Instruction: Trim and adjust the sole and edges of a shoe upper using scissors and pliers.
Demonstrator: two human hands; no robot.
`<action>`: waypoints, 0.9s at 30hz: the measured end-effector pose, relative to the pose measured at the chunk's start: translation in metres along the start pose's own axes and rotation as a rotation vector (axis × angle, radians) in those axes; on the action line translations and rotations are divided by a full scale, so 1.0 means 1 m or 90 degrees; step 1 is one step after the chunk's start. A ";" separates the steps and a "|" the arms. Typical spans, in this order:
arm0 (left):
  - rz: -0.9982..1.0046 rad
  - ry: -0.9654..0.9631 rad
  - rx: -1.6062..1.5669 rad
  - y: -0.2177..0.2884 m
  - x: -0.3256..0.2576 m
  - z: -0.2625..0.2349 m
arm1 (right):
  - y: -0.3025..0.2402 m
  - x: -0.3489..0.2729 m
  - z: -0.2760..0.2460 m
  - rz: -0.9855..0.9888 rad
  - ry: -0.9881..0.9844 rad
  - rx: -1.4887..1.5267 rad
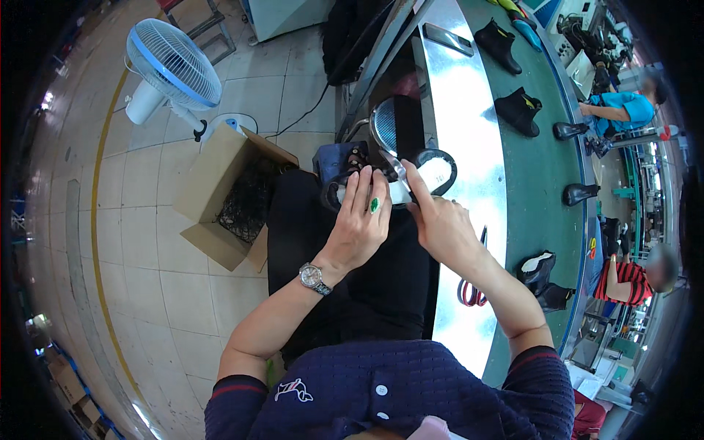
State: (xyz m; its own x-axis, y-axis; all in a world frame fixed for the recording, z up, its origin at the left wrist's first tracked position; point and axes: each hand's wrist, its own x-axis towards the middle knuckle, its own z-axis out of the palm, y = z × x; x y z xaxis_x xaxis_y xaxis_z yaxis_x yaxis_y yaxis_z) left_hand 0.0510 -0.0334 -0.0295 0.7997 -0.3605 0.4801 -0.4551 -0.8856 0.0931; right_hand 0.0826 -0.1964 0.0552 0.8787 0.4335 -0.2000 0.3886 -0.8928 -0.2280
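Above my lap lies a black shoe, its white sole side turned up and a black edge running around it. My left hand, with a green ring and a wristwatch, lies over the shoe's left part and holds it; the fingers hide much of that end. Between the fingers of my right hand is a shiny metal-bladed tool. The blade leans over the middle of the sole, near my left fingertips. Its exact kind and handle are hidden by the hand.
A metal-edged bench runs along my right, bearing a phone and red-handled scissors. Black boots stand on the green belt beyond. Leftward are an open carton and a fan. Two people work across.
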 end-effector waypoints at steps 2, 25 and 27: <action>-0.008 0.005 -0.028 -0.001 -0.007 0.002 | -0.005 0.007 -0.017 -0.019 -0.039 -0.003; -0.261 -0.027 -0.360 -0.037 -0.005 -0.039 | -0.037 0.010 -0.006 -0.078 0.048 0.161; -0.244 -0.037 -0.374 -0.038 -0.002 -0.038 | -0.031 0.010 0.011 -0.049 0.022 0.096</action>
State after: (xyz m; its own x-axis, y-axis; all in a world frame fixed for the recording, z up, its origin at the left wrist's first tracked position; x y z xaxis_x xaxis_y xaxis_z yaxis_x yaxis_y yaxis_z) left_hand 0.0514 0.0120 -0.0007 0.9583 -0.0848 0.2731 -0.2602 -0.6541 0.7103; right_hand 0.0764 -0.1627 0.0498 0.8577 0.4935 -0.1439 0.4117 -0.8271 -0.3826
